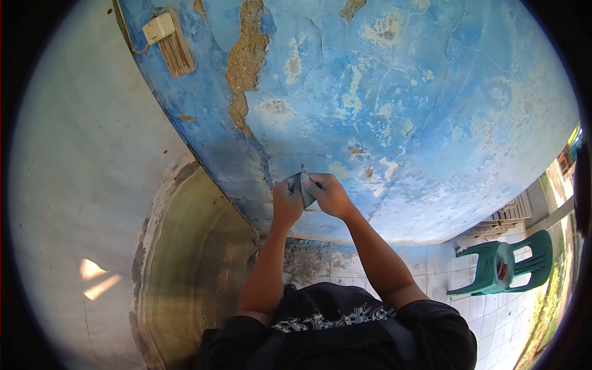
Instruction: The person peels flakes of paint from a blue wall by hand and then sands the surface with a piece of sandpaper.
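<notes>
Both of my hands are raised against a blue painted wall [394, 92] with cracked, peeling patches. My left hand [287, 203] and my right hand [330, 194] meet over a small grey folded sheet [303, 185], perhaps sandpaper, and both grip it right at the wall's surface. My forearms reach up from my black printed shirt [333, 320] at the bottom of the view.
A white wall [80, 154] joins the blue one at a corner on the left, its base stained brown. A white switch on a wooden block [166, 37] sits high up. A green plastic chair [509, 262] stands on the pale tiled floor at the right.
</notes>
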{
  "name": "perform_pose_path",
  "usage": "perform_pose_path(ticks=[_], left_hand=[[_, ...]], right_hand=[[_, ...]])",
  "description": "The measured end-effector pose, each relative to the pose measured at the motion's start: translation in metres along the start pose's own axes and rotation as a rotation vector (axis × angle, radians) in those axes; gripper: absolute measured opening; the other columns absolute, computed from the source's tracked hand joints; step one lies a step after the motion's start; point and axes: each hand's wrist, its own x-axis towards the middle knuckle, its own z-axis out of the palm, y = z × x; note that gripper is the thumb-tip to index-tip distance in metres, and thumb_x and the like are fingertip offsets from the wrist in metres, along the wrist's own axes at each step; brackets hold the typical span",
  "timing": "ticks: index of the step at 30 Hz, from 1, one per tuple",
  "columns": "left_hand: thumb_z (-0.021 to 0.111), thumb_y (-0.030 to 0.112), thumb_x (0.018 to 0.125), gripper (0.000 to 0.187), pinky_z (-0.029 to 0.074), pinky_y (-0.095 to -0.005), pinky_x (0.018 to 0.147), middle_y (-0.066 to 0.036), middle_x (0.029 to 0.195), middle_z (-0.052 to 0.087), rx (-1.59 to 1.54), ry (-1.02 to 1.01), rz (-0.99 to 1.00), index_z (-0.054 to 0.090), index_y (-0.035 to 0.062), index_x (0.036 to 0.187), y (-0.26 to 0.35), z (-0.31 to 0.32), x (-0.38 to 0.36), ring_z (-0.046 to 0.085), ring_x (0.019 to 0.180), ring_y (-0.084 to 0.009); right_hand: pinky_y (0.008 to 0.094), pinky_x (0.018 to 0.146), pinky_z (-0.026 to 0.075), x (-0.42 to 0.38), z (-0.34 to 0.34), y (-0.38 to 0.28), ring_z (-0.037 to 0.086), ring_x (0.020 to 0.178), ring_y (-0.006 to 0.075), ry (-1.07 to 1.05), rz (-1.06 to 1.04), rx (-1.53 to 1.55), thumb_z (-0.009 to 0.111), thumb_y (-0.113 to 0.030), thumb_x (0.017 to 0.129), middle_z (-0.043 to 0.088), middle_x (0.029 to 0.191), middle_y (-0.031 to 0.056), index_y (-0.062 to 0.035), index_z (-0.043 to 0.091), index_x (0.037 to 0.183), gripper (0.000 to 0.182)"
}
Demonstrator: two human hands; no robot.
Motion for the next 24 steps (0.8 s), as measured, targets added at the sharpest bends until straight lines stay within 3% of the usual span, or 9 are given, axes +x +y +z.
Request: perform_pose_path(ticks=[2, 5, 7, 10, 14, 18, 20, 22, 24], left_hand=[[0.060, 0.023, 0.112, 0.043, 0.036, -0.0397, 0.053, -0.005, 0.060, 0.058, -0.027, 0.031, 0.004, 0.065, -0.0031, 0.078, 0.001, 0.003, 0.000, 0.049, 0.056, -0.0144], [0.060, 0.020, 0.112, 0.041, 0.037, -0.0381, 0.054, -0.002, 0.061, 0.058, -0.057, 0.063, -0.071, 0.067, 0.0000, 0.077, -0.026, 0.004, -0.002, 0.050, 0.056, -0.0108], [0.061, 0.022, 0.112, 0.042, 0.037, -0.0388, 0.053, -0.004, 0.063, 0.058, -0.124, 0.122, -0.097, 0.065, -0.0008, 0.077, -0.053, 0.011, -0.003, 0.049, 0.057, -0.0125], [0.065, 0.026, 0.111, 0.044, 0.037, -0.0396, 0.054, -0.006, 0.064, 0.058, -0.223, 0.205, -0.140, 0.063, -0.0010, 0.077, -0.040, 0.006, -0.006, 0.048, 0.058, -0.0142], [0.070, 0.030, 0.110, 0.043, 0.039, -0.0379, 0.058, -0.003, 0.068, 0.058, -0.081, 0.162, -0.170, 0.064, 0.0002, 0.080, -0.036, -0.010, -0.006, 0.048, 0.061, -0.0125], [0.069, 0.028, 0.111, 0.036, 0.040, -0.0367, 0.060, -0.003, 0.073, 0.062, -0.073, 0.165, -0.186, 0.067, -0.0008, 0.090, -0.036, -0.016, -0.001, 0.049, 0.064, -0.0119], [0.068, 0.026, 0.111, 0.028, 0.041, -0.0364, 0.060, -0.004, 0.077, 0.064, -0.254, 0.111, -0.094, 0.070, -0.0008, 0.101, -0.027, -0.012, -0.004, 0.051, 0.066, -0.0123], [0.069, 0.025, 0.110, 0.027, 0.041, -0.0364, 0.061, -0.005, 0.077, 0.064, -0.222, 0.078, -0.093, 0.071, -0.0018, 0.106, -0.033, -0.014, -0.008, 0.052, 0.066, -0.0126], [0.070, 0.024, 0.110, 0.027, 0.042, -0.0364, 0.061, -0.005, 0.078, 0.065, -0.190, 0.046, -0.085, 0.072, -0.0029, 0.110, -0.036, -0.019, -0.008, 0.053, 0.067, -0.0129]], right_hand=[[0.0455, 0.057, 0.041, 0.000, -0.002, -0.011, 0.042, 0.056, 0.0378, 0.005, -0.046, -0.074, 0.068, -0.014, 0.105, 0.057, 0.067, 0.0235, 0.0052, 0.065, 0.084, 0.029], [0.0432, 0.057, 0.041, 0.000, 0.005, -0.018, 0.043, 0.056, 0.0311, 0.014, -0.054, -0.202, 0.068, -0.014, 0.106, 0.055, 0.066, 0.0230, 0.0052, 0.061, 0.082, 0.031], [0.0487, 0.057, 0.044, 0.001, 0.009, -0.013, 0.054, 0.058, 0.0446, 0.067, -0.088, -0.304, 0.072, -0.014, 0.102, 0.061, 0.069, 0.0257, 0.0042, 0.067, 0.085, 0.026], [0.0507, 0.058, 0.044, 0.003, 0.016, 0.004, 0.058, 0.062, 0.0491, 0.187, -0.208, -0.360, 0.073, -0.015, 0.101, 0.059, 0.069, 0.0276, 0.0038, 0.066, 0.084, 0.027], [0.0513, 0.059, 0.043, 0.003, 0.013, 0.032, 0.058, 0.065, 0.0497, 0.177, -0.108, -0.460, 0.073, -0.015, 0.101, 0.059, 0.070, 0.0282, 0.0038, 0.065, 0.082, 0.028], [0.0523, 0.059, 0.041, 0.005, 0.010, 0.030, 0.053, 0.060, 0.0449, 0.224, -0.024, -0.333, 0.073, -0.016, 0.102, 0.057, 0.069, 0.0273, 0.0046, 0.062, 0.079, 0.033], [0.0531, 0.059, 0.040, 0.004, 0.008, 0.033, 0.051, 0.057, 0.0414, 0.267, 0.001, -0.302, 0.073, -0.016, 0.102, 0.056, 0.068, 0.0268, 0.0053, 0.060, 0.078, 0.035], [0.0490, 0.064, 0.047, 0.007, 0.006, 0.038, 0.055, 0.059, 0.0347, 0.210, 0.190, -0.208, 0.075, -0.017, 0.101, 0.060, 0.068, 0.0226, 0.0041, 0.069, 0.088, 0.026], [0.0462, 0.069, 0.051, 0.005, 0.010, 0.034, 0.060, 0.065, 0.0320, 0.323, 0.078, -0.192, 0.077, -0.019, 0.101, 0.065, 0.074, 0.0202, 0.0029, 0.073, 0.098, 0.022]])
